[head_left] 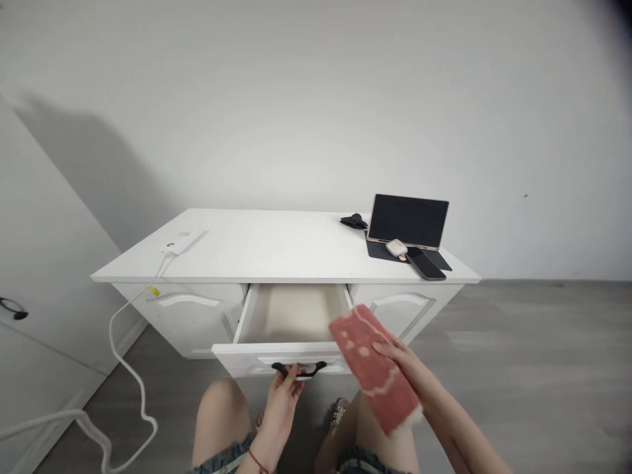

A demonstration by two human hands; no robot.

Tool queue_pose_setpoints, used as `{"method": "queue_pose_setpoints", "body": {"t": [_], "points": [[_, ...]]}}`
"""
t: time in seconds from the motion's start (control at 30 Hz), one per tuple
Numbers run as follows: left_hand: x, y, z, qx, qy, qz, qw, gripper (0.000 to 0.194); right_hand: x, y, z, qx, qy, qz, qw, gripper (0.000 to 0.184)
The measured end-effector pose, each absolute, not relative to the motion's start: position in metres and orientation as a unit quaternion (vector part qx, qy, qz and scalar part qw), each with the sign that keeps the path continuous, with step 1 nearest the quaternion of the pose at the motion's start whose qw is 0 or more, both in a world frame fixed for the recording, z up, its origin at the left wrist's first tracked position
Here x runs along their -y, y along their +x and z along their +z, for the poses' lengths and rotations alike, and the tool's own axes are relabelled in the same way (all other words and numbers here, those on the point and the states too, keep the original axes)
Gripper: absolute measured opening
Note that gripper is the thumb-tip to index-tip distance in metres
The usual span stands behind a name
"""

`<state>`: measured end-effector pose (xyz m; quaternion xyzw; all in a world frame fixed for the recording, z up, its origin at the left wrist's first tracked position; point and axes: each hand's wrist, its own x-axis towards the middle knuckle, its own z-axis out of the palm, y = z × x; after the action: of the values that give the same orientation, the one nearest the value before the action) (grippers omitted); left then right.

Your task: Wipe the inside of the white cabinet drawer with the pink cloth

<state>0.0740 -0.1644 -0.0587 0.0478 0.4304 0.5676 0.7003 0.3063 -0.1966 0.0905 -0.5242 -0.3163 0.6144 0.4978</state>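
Observation:
A white cabinet [276,247] stands against the wall with its middle drawer [291,315] pulled out; the drawer looks bare inside. My left hand [282,395] reaches up from below, fingers curled on the drawer's black handle [299,369]. My right hand [402,365] holds a folded red cloth [375,368] with pale markings and a white edge, just right of the drawer front and above my knee. The cloth covers part of the drawer's right corner.
On the cabinet top at right stand a dark tablet [407,220] on a stand, a phone [425,264], a small white case [395,247] and a black object [353,221]. A white charger [182,242] lies at left, its cable [123,368] trailing to the floor. A white door [39,263] stands at left.

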Motion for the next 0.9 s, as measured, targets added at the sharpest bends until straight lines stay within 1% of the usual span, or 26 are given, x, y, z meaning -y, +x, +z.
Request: {"method": "queue_pose_setpoints", "body": {"t": [0.07,0.1,0.17,0.2,0.27,0.33,0.4,0.47,0.53,0.6,0.67,0.77,0.9], "points": [[0.174,0.073,-0.058,-0.427,0.043,0.568,0.702,0.034,0.162,0.287,0.101,0.364,-0.514,0.615,0.474,0.052],[0.177,0.073,-0.058,-0.428,0.043,0.569,0.701,0.035,0.144,0.276,0.102,0.397,-0.513,0.614,0.449,0.051],[0.183,0.072,-0.061,-0.437,0.047,0.570,0.694,0.034,0.105,0.253,0.096,0.480,-0.515,0.607,0.368,0.044],[0.185,0.072,-0.063,-0.443,0.050,0.568,0.691,0.033,0.087,0.242,0.090,0.546,-0.525,0.575,0.309,0.041],[0.188,0.071,-0.067,-0.456,0.055,0.560,0.689,0.032,0.055,0.221,0.077,0.672,-0.563,0.448,0.174,0.037],[0.191,0.071,-0.068,-0.463,0.057,0.555,0.689,0.034,0.032,0.201,0.064,0.721,-0.573,0.372,0.115,0.035],[0.194,0.071,-0.067,-0.469,0.050,0.549,0.691,0.039,0.022,0.184,0.050,0.749,-0.567,0.327,0.105,0.038],[0.196,0.070,-0.065,-0.475,0.043,0.541,0.693,0.044,0.022,0.169,0.035,0.800,-0.530,0.266,0.088,0.046],[0.198,0.070,-0.064,-0.476,0.043,0.534,0.697,0.047,0.028,0.158,0.017,0.885,-0.426,0.187,0.025,0.050],[0.198,0.069,-0.064,-0.474,0.054,0.534,0.698,0.047,0.036,0.153,-0.002,0.951,-0.284,0.114,-0.045,0.045],[0.198,0.068,-0.065,-0.475,0.066,0.533,0.698,0.048,0.040,0.152,-0.018,0.974,-0.198,0.081,-0.069,0.040],[0.198,0.070,-0.069,-0.479,0.078,0.535,0.691,0.051,0.036,0.152,-0.034,0.977,-0.193,0.053,-0.077,0.041],[0.199,0.076,-0.075,-0.502,0.088,0.552,0.660,0.055,0.013,0.148,-0.042,0.956,-0.270,0.040,-0.111,0.047]]}}
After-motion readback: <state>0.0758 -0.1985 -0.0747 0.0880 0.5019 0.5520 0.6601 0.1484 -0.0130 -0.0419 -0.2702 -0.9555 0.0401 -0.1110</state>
